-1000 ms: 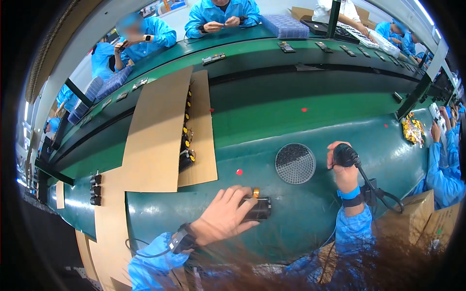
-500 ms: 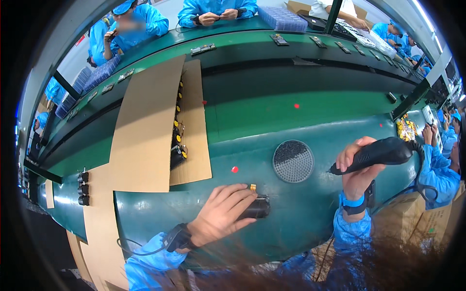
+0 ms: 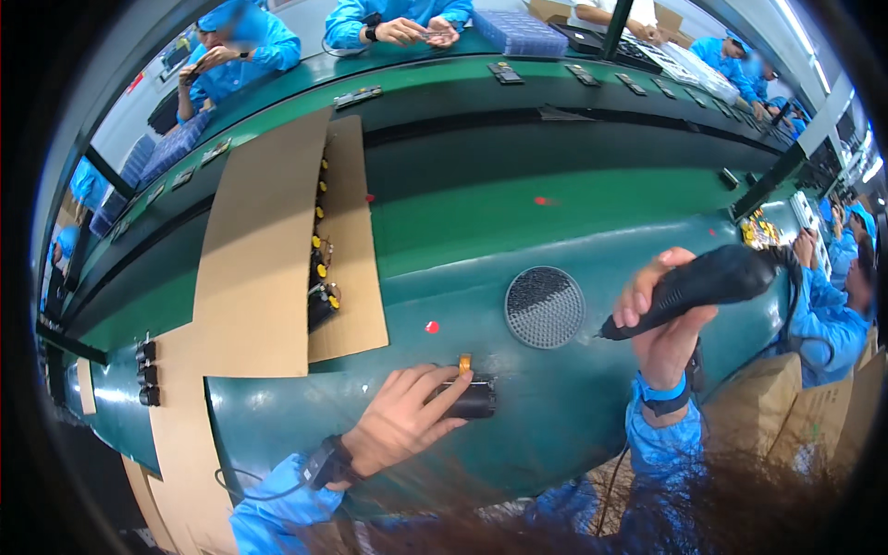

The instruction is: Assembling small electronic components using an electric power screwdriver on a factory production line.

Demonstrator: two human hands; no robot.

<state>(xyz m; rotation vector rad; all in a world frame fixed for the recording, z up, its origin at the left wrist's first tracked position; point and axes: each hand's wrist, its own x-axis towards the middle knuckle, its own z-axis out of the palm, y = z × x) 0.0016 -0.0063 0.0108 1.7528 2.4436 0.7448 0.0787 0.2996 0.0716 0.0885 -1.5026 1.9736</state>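
Observation:
My left hand (image 3: pixel 404 418) lies closed over a black cylindrical housing (image 3: pixel 475 398) on the green table mat, fingers across its top and thumb along the near side. A short gold ribbon cable (image 3: pixel 465 362) sticks up from its far edge, beside my fingertips. The part of the housing under my palm is hidden. In my right hand (image 3: pixel 662 319) is a black electric screwdriver (image 3: pixel 694 289), raised to the right of the housing, its tip pointing left and down. Between the hands and farther back sits a round grey dish (image 3: pixel 545 324), dark screw-like bits heaped on its far side.
Cardboard sheets (image 3: pixel 254 250) stand at left, with black parts with yellow discs (image 3: pixel 321 271) between them. Several black parts (image 3: pixel 148 375) sit farther left. Circuit boards (image 3: pixel 506 74) line the far belt. Yellow pieces (image 3: pixel 760 231) lie at right. Co-workers sit across and at right.
The view has shifted slightly. My left fingers have moved on the housing, and more of the gold ribbon shows. The screwdriver has come a little left, toward the dish.

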